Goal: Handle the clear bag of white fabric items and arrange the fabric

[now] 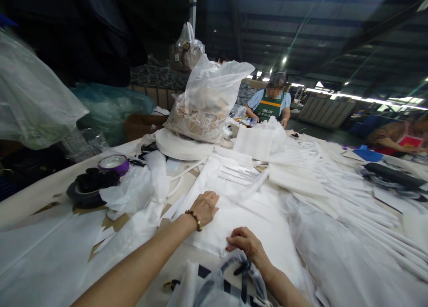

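My left hand [204,207] lies on a stack of white fabric pieces [234,217] in the middle of the table, fingers curled loosely against the cloth; a beaded bracelet circles its wrist. My right hand [245,243] rests on the near edge of the same white stack, fingers bent and pinching at the fabric's edge. Just in front of that hand lies a clear plastic bag with dark straps [230,280]. White strips and folded white pieces [294,182] spread across the table beyond my hands.
A large plastic bag of scraps [205,104] stands at the back. Purple tape roll [114,163] and a black roll [87,188] lie at left. A person in a green apron [271,104] works across the table; another person [394,137] sits at right.
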`<state>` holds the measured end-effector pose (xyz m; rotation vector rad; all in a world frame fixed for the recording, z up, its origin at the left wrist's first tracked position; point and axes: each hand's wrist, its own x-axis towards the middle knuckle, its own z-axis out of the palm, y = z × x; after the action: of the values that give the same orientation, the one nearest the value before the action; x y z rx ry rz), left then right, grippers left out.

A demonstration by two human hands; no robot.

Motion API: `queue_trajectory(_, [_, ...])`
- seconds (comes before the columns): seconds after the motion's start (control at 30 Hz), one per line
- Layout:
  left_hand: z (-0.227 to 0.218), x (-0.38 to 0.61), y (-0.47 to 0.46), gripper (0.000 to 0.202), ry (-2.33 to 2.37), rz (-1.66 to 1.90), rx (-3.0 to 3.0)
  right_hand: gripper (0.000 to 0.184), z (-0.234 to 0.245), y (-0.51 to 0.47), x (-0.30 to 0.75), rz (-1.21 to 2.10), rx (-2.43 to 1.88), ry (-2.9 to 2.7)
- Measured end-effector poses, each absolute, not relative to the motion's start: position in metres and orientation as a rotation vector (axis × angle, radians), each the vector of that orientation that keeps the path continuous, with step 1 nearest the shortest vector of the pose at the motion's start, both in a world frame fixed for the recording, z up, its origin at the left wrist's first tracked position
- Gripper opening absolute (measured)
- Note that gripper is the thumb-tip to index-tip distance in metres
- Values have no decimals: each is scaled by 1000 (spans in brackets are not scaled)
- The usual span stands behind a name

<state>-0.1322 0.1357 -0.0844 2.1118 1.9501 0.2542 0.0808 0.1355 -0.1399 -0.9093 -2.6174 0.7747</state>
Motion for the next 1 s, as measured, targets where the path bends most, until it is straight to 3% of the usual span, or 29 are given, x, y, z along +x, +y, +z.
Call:
queue_trajectory(0.17, [-84,-135,120,16,1828,255,2178,16,-139,139,77,1182,-954,-2313])
queue_trajectory(0.27, [-78,-138,107,16,1781,238,2191,20,-127,142,74,1334,-1070,-2236])
queue_trajectory(0.43, [-70,-132,92,53,1595,148,2317,25,-122,147,70,1414,-1184,-2182])
queue_trajectory(0.57, [-71,-124,97,15,1614,56,2357,29,-119,150,69,1459,-1212,-2168])
queue_trajectory(0.63, [-70,-121,102,18,1643,13,2342,34,-112,150,70,1500,-1194,-2169])
queue_trajectory(0.77, [-67,-118,109,22,1688,-18,2309,35,-96,146,75,1354,-1213,-2278])
queue_trajectory(0.87, [-65,-117,111,23,1713,-12,2276,16,-93,145,76,1123,-1301,-2333])
queue_trajectory(1.0, [-62,-116,112,11,1715,37,2220,19,-97,148,70,1174,-1470,-2157])
